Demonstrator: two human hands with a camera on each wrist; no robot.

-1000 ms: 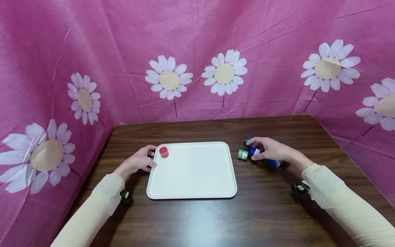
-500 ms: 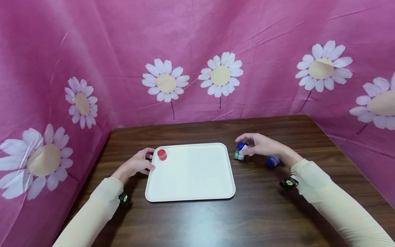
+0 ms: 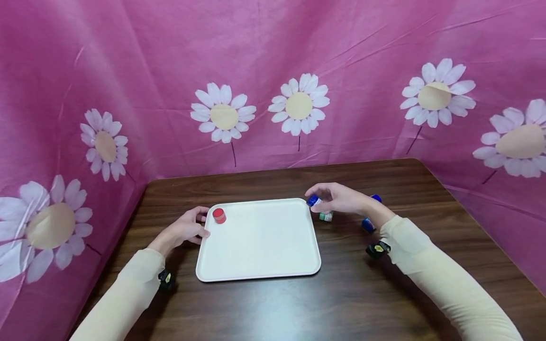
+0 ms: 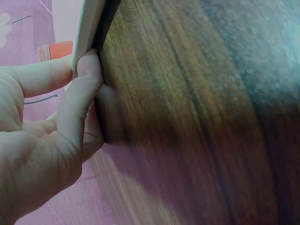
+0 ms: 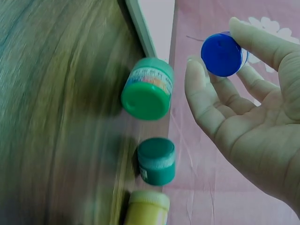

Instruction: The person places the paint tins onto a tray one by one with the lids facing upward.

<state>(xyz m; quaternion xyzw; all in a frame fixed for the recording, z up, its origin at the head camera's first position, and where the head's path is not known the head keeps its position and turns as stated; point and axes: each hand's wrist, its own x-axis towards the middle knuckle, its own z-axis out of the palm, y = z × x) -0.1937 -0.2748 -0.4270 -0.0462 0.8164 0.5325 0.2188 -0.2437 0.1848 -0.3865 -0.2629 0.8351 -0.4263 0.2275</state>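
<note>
A white tray (image 3: pixel 258 241) lies on the wooden table. My left hand (image 3: pixel 187 226) holds its left edge; in the left wrist view the thumb and fingers (image 4: pixel 86 65) pinch the rim. A small red-lidded jar (image 3: pixel 219 216) stands in the tray's back left corner. At the back right corner, my right hand (image 3: pixel 339 198) pinches a small blue paint jar (image 5: pixel 221 54) between thumb and fingers, raised off the table. Just below that hand, a light green paint jar (image 5: pixel 147 89) lies on its side on the table, right of the tray.
A dark green jar (image 5: pixel 157 161) and a yellow jar (image 5: pixel 147 208) show in the right wrist view. Near the right forearm are two blue items, one nearer (image 3: pixel 368 224) and one farther (image 3: pixel 376 198). Pink flowered cloth (image 3: pixel 264 42) hangs behind the table.
My right hand has lifted the blue paint jar from the group on the right and carried it left to the tray's back right corner. The left hand stays on the tray's edge.
</note>
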